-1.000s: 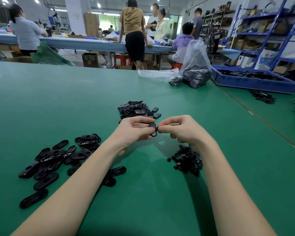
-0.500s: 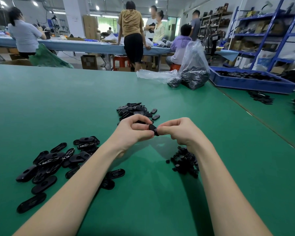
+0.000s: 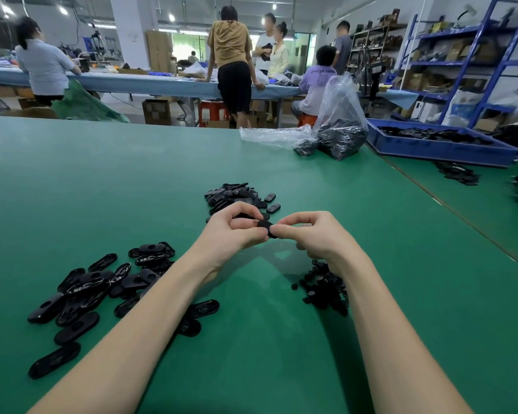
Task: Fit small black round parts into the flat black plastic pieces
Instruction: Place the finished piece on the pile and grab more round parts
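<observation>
Both hands meet above the green table (image 3: 281,339). My left hand (image 3: 231,231) and my right hand (image 3: 308,234) pinch one flat black plastic piece (image 3: 266,227) between their fingertips; most of it is hidden by the fingers. I cannot tell whether a round part sits in it. A pile of small black round parts (image 3: 323,288) lies under my right wrist. Several flat oval black pieces (image 3: 96,288) are scattered at the left. Another heap of flat black pieces (image 3: 237,195) lies just beyond my hands.
A clear plastic bag of black parts (image 3: 338,130) stands at the back right, next to a blue tray (image 3: 443,147) with more parts. Loose black parts (image 3: 458,173) lie on the neighbouring table at the right. Several people stand at a far bench.
The held piece has turned between my fingertips, its flat face now toward me. Both hands stay together in the same spot above the table.
</observation>
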`<state>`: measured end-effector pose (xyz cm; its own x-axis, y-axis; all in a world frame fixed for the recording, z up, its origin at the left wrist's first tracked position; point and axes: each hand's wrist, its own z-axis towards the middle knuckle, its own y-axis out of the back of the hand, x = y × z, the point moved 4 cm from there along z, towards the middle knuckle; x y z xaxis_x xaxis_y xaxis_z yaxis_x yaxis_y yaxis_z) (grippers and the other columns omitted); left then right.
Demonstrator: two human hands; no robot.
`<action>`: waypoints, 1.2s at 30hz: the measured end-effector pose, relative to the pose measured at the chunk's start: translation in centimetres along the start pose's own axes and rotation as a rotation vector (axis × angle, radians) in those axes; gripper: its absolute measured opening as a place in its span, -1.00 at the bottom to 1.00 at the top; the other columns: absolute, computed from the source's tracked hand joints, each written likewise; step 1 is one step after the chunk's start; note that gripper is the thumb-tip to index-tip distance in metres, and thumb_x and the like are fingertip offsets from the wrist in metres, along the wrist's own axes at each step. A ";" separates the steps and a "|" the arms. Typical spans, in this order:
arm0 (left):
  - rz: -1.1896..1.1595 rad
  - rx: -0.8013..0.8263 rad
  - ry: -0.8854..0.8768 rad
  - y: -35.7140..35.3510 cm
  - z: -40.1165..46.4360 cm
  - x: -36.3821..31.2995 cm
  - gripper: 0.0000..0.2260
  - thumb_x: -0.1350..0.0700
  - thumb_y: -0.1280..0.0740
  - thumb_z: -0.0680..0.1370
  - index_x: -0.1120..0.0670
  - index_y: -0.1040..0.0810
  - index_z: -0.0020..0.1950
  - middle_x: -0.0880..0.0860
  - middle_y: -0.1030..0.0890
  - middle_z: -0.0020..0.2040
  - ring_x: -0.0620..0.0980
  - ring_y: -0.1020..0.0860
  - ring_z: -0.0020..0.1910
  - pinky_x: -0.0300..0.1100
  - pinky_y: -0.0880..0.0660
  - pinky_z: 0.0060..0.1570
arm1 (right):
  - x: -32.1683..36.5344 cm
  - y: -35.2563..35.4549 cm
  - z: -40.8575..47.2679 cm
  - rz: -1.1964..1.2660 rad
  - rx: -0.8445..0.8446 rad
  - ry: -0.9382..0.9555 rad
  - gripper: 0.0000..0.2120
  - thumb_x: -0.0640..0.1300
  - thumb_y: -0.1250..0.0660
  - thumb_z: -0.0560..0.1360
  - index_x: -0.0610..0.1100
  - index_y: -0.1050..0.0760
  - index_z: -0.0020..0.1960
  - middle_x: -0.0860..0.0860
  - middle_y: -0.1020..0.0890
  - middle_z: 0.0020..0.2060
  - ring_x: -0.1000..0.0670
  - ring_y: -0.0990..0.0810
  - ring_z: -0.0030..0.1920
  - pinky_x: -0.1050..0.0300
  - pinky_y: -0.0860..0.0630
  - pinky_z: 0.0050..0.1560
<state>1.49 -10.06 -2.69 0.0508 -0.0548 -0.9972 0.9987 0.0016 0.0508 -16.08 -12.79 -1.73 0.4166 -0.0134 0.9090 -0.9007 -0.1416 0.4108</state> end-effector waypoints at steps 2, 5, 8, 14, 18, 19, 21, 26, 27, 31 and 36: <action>0.020 -0.003 0.004 0.1 0.0 0.1 -0.80 0.35 -0.43 0.49 0.06 -0.62 0.00 0.20 -0.71 -0.05 0.01 -0.67 -0.15 -0.14 -0.60 0.13 | 0.0 -0.2 -0.1 0.006 -0.001 0.027 -0.81 0.07 -0.63 0.35 0.00 -0.69 -0.23 0.15 -0.55 -0.45 0.19 -0.40 -0.48 0.42 -0.23 -0.53; 0.142 0.035 -0.008 0.1 0.0 0.1 -0.82 0.29 -0.45 0.50 0.03 -0.69 0.00 0.17 -0.72 -0.06 -0.05 -0.64 -0.18 -0.20 -0.59 0.08 | 0.1 -0.5 0.0 -0.005 -0.036 0.066 -0.81 0.05 -0.63 0.35 -0.03 -0.70 -0.20 0.16 -0.59 -0.42 0.26 -0.47 -0.47 0.44 -0.30 -0.46; 0.104 0.035 0.026 0.3 0.0 0.2 -0.86 0.28 -0.46 0.50 0.07 -0.69 0.00 0.17 -0.73 -0.08 -0.04 -0.66 -0.16 -0.21 -0.60 0.08 | 0.3 -0.8 0.0 -0.023 -0.035 0.086 -0.84 0.02 -0.62 0.37 -0.02 -0.69 -0.19 0.05 -0.65 -0.29 0.14 -0.56 -0.27 0.31 -0.39 -0.27; 0.077 0.038 0.057 0.2 0.2 0.3 -0.85 0.31 -0.44 0.52 0.14 -0.67 0.05 0.11 -0.74 -0.11 -0.06 -0.68 -0.16 -0.27 -0.59 0.05 | 0.6 -0.6 0.0 -0.067 -0.013 0.074 -0.92 -0.08 -0.57 0.41 -0.02 -0.68 -0.20 0.09 -0.62 -0.35 0.12 -0.51 -0.32 0.43 -0.34 -0.41; 0.084 0.030 0.047 0.2 0.1 0.2 -0.85 0.31 -0.45 0.51 0.14 -0.69 0.04 0.12 -0.74 -0.10 -0.07 -0.70 -0.14 -0.31 -0.58 -0.01 | 0.5 -0.7 0.0 -0.071 -0.036 0.048 -0.89 -0.05 -0.59 0.38 0.00 -0.67 -0.26 0.18 -0.62 -0.41 0.18 -0.53 -0.33 0.38 -0.35 -0.38; 0.090 0.028 0.043 0.2 0.2 0.3 -0.85 0.31 -0.46 0.50 0.12 -0.69 0.04 0.11 -0.75 -0.10 -0.07 -0.70 -0.14 -0.30 -0.59 0.00 | 0.5 -0.6 0.0 -0.073 -0.039 0.047 -0.89 -0.05 -0.59 0.38 0.00 -0.68 -0.26 0.18 -0.63 -0.41 0.17 -0.53 -0.33 0.35 -0.36 -0.35; 0.124 0.023 0.035 0.3 0.2 0.3 -0.85 0.29 -0.48 0.50 0.10 -0.70 0.03 0.09 -0.75 -0.12 -0.08 -0.70 -0.14 -0.30 -0.59 0.02 | 0.4 -0.6 0.0 -0.071 -0.039 0.050 -0.88 -0.04 -0.59 0.38 0.01 -0.67 -0.27 0.16 -0.63 -0.39 0.15 -0.55 -0.31 0.31 -0.37 -0.31; 0.147 0.030 0.029 0.4 0.3 0.4 -0.86 0.28 -0.48 0.50 0.07 -0.71 0.00 0.07 -0.75 -0.15 -0.10 -0.69 -0.18 -0.34 -0.57 -0.06 | 0.1 -0.7 -0.1 -0.059 -0.039 0.050 -0.88 -0.04 -0.59 0.36 0.00 -0.69 -0.28 0.13 -0.64 -0.39 0.14 -0.54 -0.32 0.31 -0.38 -0.31; 0.154 0.030 0.029 0.4 0.3 0.4 -0.86 0.28 -0.48 0.50 0.06 -0.71 -0.02 0.07 -0.75 -0.16 -0.11 -0.68 -0.19 -0.35 -0.56 -0.07 | 0.1 -0.7 -0.1 -0.060 -0.043 0.047 -0.89 -0.04 -0.59 0.35 0.00 -0.69 -0.29 0.16 -0.62 -0.42 0.16 -0.52 -0.35 0.34 -0.37 -0.34; 0.213 0.019 0.039 0.2 0.3 0.5 -0.85 0.26 -0.49 0.50 0.00 -0.70 -0.07 0.03 -0.74 -0.22 -0.12 -0.67 -0.22 -0.34 -0.51 -0.09 | -0.2 -1.0 -0.1 -0.064 -0.066 0.037 -0.89 -0.05 -0.59 0.34 -0.01 -0.68 -0.30 0.19 -0.59 -0.49 0.20 -0.47 -0.43 0.42 -0.32 -0.45; 0.275 -0.024 0.015 0.2 0.4 0.7 -0.85 0.25 -0.48 0.50 -0.02 -0.69 -0.08 0.02 -0.73 -0.26 -0.09 -0.66 -0.21 -0.21 -0.53 0.00 | 0.0 -1.3 0.0 -0.089 -0.107 0.038 -0.86 -0.05 -0.59 0.31 -0.02 -0.64 -0.32 0.21 -0.53 -0.54 0.26 -0.43 -0.52 0.46 -0.27 -0.51</action>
<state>1.73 -10.45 -3.36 0.3195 -0.0346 -0.9470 0.9473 0.0384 0.3182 -14.92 -12.63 -2.29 0.4925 0.0318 0.8697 -0.8691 -0.0345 0.4934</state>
